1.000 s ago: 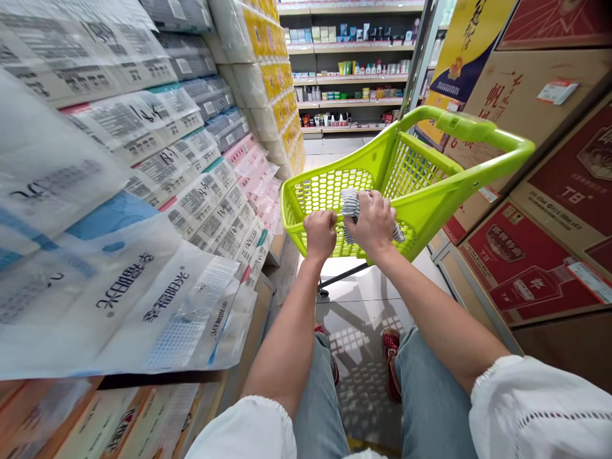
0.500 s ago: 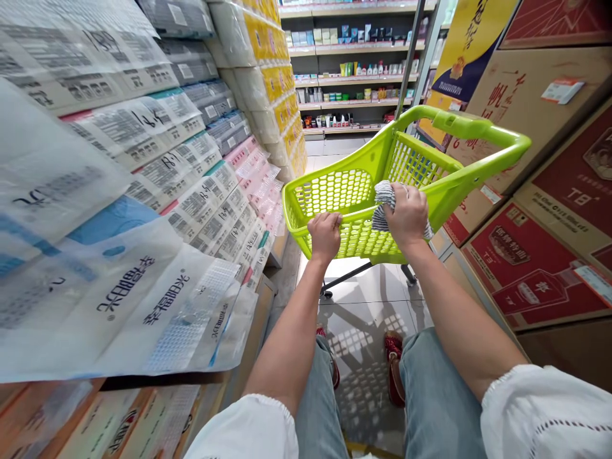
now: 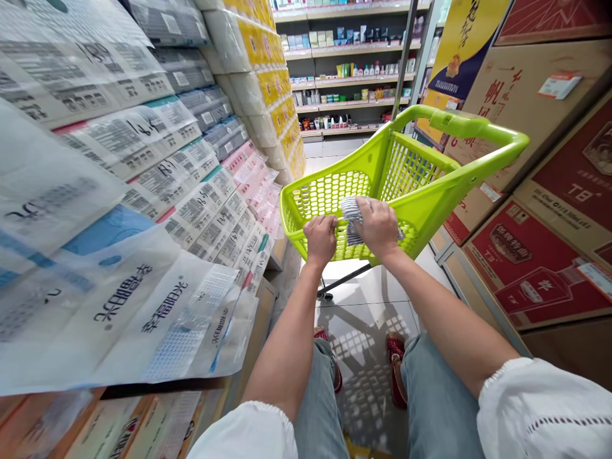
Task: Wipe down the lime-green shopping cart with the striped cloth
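Observation:
A lime-green shopping cart (image 3: 421,220) stands side-on in front of me, its push handle toward the right. My left hand (image 3: 320,239) is closed over the near top rim of its basket. Just right of it, my right hand (image 3: 379,226) grips a grey-and-white striped cloth (image 3: 352,213) and presses it against the same rim. The cloth sticks out on both sides of the fingers; the part under the palm is hidden. The basket's mesh walls show no goods inside.
Packs of tissue paper (image 3: 167,169) are stacked on my left, with yellow-and-white paper rolls (image 3: 272,83) behind. Cardboard cartons (image 3: 540,268) line the right side. Shelves (image 3: 354,80) of bottles and boxes stand at the back. Below lies a tiled floor (image 3: 366,299).
My right hand has slid left along the basket rim with the cloth, closer to my left hand. My left hand keeps its hold on the rim.

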`<state>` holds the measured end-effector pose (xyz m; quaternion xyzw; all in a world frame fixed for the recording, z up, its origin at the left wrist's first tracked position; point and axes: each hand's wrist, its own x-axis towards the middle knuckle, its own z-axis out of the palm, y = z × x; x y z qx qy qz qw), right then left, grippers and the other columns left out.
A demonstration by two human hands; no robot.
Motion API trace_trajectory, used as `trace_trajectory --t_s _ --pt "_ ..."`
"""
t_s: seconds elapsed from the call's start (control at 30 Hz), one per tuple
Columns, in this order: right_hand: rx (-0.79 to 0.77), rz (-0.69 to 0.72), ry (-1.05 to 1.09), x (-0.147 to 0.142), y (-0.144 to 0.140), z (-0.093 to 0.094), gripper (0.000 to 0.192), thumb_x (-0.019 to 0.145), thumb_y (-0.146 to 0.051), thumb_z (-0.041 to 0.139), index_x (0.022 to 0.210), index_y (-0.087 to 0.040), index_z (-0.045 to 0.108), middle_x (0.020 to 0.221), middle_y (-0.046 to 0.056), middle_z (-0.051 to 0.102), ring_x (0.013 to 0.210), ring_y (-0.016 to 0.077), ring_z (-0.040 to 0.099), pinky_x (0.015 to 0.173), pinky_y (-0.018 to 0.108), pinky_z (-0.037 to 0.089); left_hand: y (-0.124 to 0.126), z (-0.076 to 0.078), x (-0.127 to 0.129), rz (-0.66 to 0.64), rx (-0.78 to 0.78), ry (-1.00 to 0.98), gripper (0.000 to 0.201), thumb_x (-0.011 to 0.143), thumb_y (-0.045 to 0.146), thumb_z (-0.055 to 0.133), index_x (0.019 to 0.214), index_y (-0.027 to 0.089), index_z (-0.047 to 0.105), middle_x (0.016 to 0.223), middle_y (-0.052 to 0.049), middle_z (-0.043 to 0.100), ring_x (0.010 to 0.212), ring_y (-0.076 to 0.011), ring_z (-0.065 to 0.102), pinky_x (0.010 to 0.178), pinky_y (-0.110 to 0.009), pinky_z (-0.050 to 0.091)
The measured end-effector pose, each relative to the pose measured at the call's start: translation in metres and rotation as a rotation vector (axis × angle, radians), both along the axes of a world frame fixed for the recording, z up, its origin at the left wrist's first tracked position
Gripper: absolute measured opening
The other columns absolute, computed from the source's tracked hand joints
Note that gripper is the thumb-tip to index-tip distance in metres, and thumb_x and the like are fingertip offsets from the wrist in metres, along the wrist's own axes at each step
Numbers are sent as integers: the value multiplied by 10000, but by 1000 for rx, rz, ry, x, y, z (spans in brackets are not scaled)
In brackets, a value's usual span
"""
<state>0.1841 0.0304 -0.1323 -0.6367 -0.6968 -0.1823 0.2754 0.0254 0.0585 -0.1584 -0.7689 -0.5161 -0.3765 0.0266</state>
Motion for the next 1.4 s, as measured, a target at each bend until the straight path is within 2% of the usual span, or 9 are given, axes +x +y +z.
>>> trace_trajectory --t_s 0.23,0.33,0.53,0.63,0.73,0.9,1.0,1.27,1.4 --pt "118 -199 123 58 4 4 578 865 -412 446 1370 -136 386 1245 162 533 1067 285 448 902 402 339 -1 2 5 -10 -4 -24 270 953 293 365 931 243 629 908 -43 658 914 -210 536 806 -362 304" --pt "101 -143 133 43 5 0 572 866 -414 433 1352 -112 401 1261 174 528 1080 292 448 914 409 342 -1 2 7 3 -7 -13 263 949 290 368 914 241 624 897 -44 652 907 -213 534 805 -367 303" --pt "1 89 66 -24 2 -7 525 891 -385 401 1352 -135 414 1293 153 526 1087 270 457 930 383 339 2 -2 6 29 20 -7 150 857 167 454 890 212 593 921 -74 638 930 -244 537 793 -371 332" --pt "-11 124 37 -30 1 -7 506 899 -377 389 1350 -151 423 1302 141 526 1096 266 456 930 378 331 3 -3 3 28 31 -1 153 828 134 463 874 209 589 907 -77 636 932 -248 542 790 -369 341" --pt "-15 105 -15 -8 2 -7 496 892 -362 399 1344 -159 432 1308 143 519 1092 272 457 922 386 326 4 -1 1 5 15 11 176 880 182 434 872 224 605 873 -60 641 914 -232 542 799 -369 330" --pt "69 -119 60 45 4 -3 505 878 -357 400 1339 -153 422 1292 157 512 1097 288 443 913 408 332 4 2 0 -2 -13 -8 264 948 299 370 921 242 627 909 -51 655 929 -217 539 822 -370 308" --pt "120 -171 118 54 4 -2 501 868 -355 409 1324 -148 429 1285 160 510 1107 287 439 924 411 336 4 2 2 2 -12 -17 260 948 302 375 916 242 626 912 -46 654 926 -217 535 819 -371 304" --pt "3 117 78 -20 2 -13 502 882 -345 408 1347 -159 421 1327 133 504 1122 261 448 940 368 332 6 -4 3 28 25 -14 154 832 140 470 874 219 595 907 -60 638 922 -233 533 800 -375 332" --pt "-24 174 18 -24 1 -10 495 882 -344 425 1347 -172 430 1314 121 522 1106 258 458 942 367 326 8 -4 -2 3 24 7 165 801 119 485 879 213 595 912 -70 636 943 -238 536 803 -369 342"
